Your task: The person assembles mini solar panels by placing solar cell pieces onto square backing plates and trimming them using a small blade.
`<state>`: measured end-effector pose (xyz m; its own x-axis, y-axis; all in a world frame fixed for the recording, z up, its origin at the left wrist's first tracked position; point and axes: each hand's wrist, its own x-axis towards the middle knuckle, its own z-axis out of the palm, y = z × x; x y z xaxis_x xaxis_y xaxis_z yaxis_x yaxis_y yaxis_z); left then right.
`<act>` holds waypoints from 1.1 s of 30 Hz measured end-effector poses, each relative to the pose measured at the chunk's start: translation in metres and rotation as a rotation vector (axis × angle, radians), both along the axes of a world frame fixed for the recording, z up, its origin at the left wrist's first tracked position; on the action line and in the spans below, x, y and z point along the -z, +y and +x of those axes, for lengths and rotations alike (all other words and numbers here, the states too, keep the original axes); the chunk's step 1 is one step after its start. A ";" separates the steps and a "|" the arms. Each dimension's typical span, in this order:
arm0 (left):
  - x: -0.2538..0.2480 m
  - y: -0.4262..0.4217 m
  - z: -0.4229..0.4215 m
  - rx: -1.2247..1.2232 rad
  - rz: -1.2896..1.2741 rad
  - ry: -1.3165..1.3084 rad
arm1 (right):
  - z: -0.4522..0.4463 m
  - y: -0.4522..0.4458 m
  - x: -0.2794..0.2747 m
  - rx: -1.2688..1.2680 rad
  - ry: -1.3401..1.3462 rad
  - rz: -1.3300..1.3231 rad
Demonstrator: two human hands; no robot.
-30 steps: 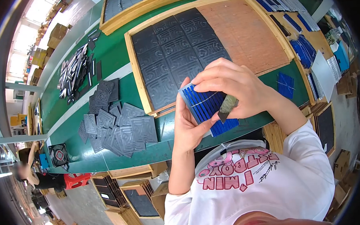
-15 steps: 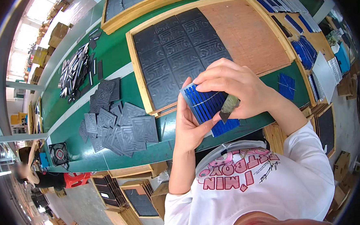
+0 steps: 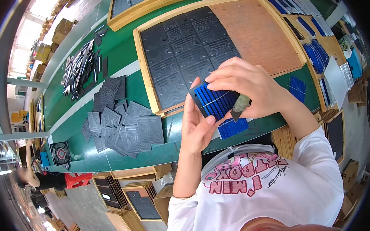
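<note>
Head view: over the green table's [image 3: 87,159] near edge I see the left hand [image 3: 194,129] and right hand [image 3: 259,86] pinching a blue striped panel [image 3: 214,102] between them, a grey-green piece [image 3: 241,103] also in the right; dark tiles [image 3: 150,130] lie piled left, a wooden frame [image 3: 148,79] farther off

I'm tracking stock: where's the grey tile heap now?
Head view: the grey tile heap lies left of centre on the green table, between the black fan and the left hand.
</note>
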<state>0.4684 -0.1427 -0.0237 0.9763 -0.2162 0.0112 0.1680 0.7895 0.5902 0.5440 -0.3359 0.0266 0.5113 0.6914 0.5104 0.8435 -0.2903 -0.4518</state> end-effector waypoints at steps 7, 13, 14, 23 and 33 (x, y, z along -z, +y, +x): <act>-0.001 0.001 -0.001 0.016 0.057 0.041 | 0.001 0.002 0.004 0.012 -0.010 -0.009; 0.004 0.003 0.000 0.033 0.033 0.036 | 0.001 0.001 0.004 0.014 -0.007 -0.049; 0.002 0.000 -0.001 0.006 0.048 0.053 | 0.001 0.000 0.003 0.018 -0.003 -0.064; -0.003 0.000 0.001 -0.008 0.067 0.099 | -0.004 -0.001 0.020 0.151 0.637 0.314; -0.003 -0.001 0.001 -0.007 0.083 0.105 | -0.002 0.003 0.036 0.019 0.946 0.576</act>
<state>0.4693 -0.1440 -0.0205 0.9727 -0.2050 -0.1088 0.2268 0.7404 0.6327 0.5421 -0.3327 -0.0089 0.8727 0.4643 0.1508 0.0840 0.1615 -0.9833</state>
